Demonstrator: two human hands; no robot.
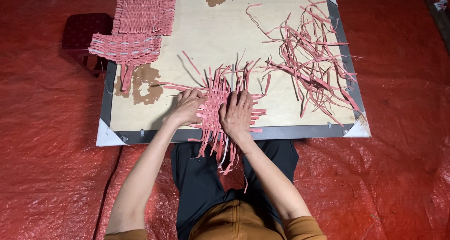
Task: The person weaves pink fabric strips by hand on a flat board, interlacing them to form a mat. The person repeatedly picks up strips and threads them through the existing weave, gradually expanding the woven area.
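A half-woven mat of pink strips (214,104) lies at the near edge of a flat wooden board (201,38), its loose ends hanging over the edge toward my lap. My left hand (187,107) presses flat on the mat's left side, fingers spread over the strips. On the mat's right side my right hand (237,113) lies palm down with its fingers on the weave. Neither hand is closed around a strip.
A loose tangle of pink strips (314,57) covers the board's right half. Two finished woven pink mats (144,15) (125,48) lie at the board's far left corner. A dark stool (84,31) stands beside them. Red tarpaulin (403,165) covers the floor.
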